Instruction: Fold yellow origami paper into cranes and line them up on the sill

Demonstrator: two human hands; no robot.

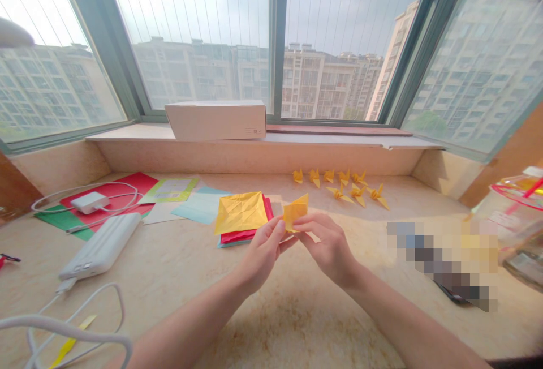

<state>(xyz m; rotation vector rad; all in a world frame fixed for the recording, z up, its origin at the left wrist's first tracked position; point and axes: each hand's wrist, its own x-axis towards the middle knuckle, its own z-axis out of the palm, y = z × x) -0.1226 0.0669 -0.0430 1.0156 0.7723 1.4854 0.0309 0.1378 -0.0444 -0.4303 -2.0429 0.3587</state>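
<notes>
Between both hands, above the counter, is a partly folded piece of yellow origami paper (296, 212) with a pointed upper corner. My left hand (266, 246) pinches its lower left side with the thumb in front. From the right, my right hand (326, 240) grips the other side with thumb and fingers. Just behind the left hand lies a stack of creased paper sheets (241, 213), yellow on top with red and blue below. Farther back, several folded yellow paper cranes (339, 192) stand in two rows.
At left are a white power bank (100, 245), a white charger (90, 202), looping cables (68, 329) and coloured paper sheets (201, 204). A white box (215, 120) rests on the window ledge. On the right are a blurred-out item (441, 261) and a clear cup with a red straw (509, 210).
</notes>
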